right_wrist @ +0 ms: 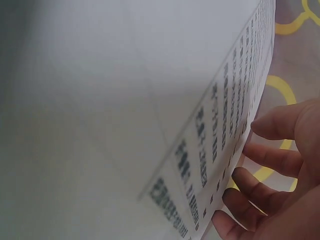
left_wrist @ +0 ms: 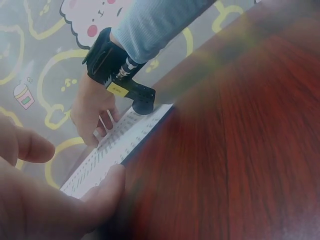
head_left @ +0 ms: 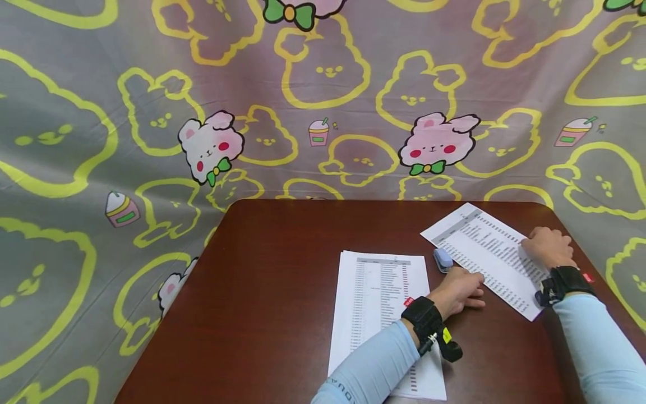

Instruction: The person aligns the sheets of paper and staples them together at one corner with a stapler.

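Observation:
A printed paper (head_left: 487, 255) lies slanted at the table's right, covered in rows of text; whether it is one sheet or several I cannot tell. Along its near-left long edge is my left hand (head_left: 459, 292), fingers loosely extended and fingertips touching the edge. At the opposite long edge rests my right hand (head_left: 548, 247), with the thumb and fingertips against the paper's margin in the right wrist view. A small blue-grey stapler-like object (head_left: 443, 260) sits by the paper's left edge, just above my left hand. My left forearm crosses over a stack of printed sheets (head_left: 370, 292).
The dark red-brown table (head_left: 252, 292) extends to the left of the stack. A grey curtain (head_left: 353, 123) with yellow outlines and rabbit faces hangs behind and beside it. Each wrist wears a black strap (head_left: 424, 317) with a camera.

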### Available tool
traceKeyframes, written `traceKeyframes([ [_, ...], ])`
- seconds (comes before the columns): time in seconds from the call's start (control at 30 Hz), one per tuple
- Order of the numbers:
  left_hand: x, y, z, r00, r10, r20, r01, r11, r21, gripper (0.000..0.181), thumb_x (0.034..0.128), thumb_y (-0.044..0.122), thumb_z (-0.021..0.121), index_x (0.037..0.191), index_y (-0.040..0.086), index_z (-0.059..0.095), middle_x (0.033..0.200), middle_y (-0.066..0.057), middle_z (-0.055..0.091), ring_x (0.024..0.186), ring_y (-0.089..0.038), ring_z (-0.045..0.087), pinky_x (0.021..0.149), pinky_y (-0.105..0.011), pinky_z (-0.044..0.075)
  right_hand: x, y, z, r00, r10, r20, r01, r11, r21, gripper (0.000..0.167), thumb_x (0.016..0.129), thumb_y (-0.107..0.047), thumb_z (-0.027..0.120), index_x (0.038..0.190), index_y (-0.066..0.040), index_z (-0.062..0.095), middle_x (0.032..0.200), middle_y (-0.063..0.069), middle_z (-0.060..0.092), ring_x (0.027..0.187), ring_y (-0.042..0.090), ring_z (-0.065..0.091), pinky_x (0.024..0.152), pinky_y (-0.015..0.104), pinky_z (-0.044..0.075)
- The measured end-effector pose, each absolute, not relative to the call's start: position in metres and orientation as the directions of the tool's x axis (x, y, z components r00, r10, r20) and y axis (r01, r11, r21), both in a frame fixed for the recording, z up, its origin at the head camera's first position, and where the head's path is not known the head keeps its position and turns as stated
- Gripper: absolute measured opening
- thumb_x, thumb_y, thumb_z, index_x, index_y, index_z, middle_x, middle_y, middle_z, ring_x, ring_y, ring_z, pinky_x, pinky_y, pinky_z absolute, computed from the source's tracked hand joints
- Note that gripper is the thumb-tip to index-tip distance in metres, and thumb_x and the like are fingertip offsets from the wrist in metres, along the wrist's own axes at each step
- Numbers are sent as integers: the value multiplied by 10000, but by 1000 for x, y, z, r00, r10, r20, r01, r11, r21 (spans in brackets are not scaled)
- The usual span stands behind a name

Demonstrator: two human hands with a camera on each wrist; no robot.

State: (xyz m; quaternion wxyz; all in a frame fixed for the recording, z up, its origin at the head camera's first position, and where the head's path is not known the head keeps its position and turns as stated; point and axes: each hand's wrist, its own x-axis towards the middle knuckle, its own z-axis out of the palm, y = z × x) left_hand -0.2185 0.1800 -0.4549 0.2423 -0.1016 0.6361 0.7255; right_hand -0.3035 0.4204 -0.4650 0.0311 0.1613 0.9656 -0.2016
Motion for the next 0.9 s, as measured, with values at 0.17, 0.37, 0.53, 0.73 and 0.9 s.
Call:
traceKeyframes([
  [0.17,-218,180,-456,-858,243,-453,-483,-82,872,238,875,62,625,1093,-27,593,981,-143,605,866,-267,639,812,-508,562,-304,419,-462,-938,312,-148,346,852,-393,429,941,-192,482,1184,161,503,1081,384,480,949,520,342,820,622,334],
  [0.37,-218,183,-458,-849,242,-470,-510,-138,849,213,872,37,619,1065,-36,566,996,-180,613,910,-302,669,812,-514,565,-304,419,-460,-938,314,-151,348,848,-399,423,928,-180,480,1159,172,512,1061,391,501,923,510,363,793,607,347],
  [0.53,-221,184,-459,-844,243,-479,-524,-177,833,240,866,-1,593,1100,-42,563,987,-180,636,918,-302,686,819,-487,572,-304,422,-459,-930,328,-164,366,842,-396,406,930,-174,489,1147,169,513,1055,377,513,922,492,380,790,596,361],
  [0.73,-225,187,-461,-843,261,-471,-525,-202,827,123,872,-2,594,994,13,601,921,-138,667,818,-207,694,779,-403,592,-305,425,-460,-913,364,-184,408,829,-383,374,922,-164,508,1131,145,520,1051,342,523,930,471,410,796,584,387],
  [0.9,-229,186,-466,-835,271,-480,-540,-234,808,79,917,69,616,989,38,619,904,-121,678,821,-221,717,764,-368,593,-304,427,-461,-918,356,-172,396,831,-392,285,898,-143,524,1021,110,572,909,272,561,829,416,491,702,515,409],
])
